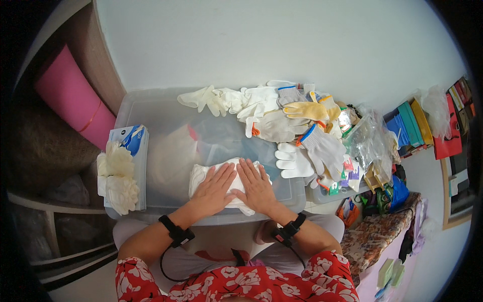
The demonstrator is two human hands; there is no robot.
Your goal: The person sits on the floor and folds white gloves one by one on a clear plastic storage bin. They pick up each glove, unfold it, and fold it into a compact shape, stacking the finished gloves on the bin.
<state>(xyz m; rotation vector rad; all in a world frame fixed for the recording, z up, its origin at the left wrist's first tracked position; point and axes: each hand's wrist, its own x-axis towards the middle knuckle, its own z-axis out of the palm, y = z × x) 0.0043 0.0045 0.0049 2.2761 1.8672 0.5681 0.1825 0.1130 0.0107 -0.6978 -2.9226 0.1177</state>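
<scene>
White folded glove (201,176) lies flat on the clear bin lid (151,116), under both palms

Even, soft overhead light lit the scene brightly; shadows were faint. Fisheye distortion bent straight edges near the rim, where dark vignetting closed in and detail softened slightly.

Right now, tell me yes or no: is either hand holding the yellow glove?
No: both the left hand and right hand lie flat on the folded white glove, while the yellow glove sits in the pile beyond.

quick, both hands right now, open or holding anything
left hand: open, flat on the white glove
right hand: open, flat on the same glove
</scene>
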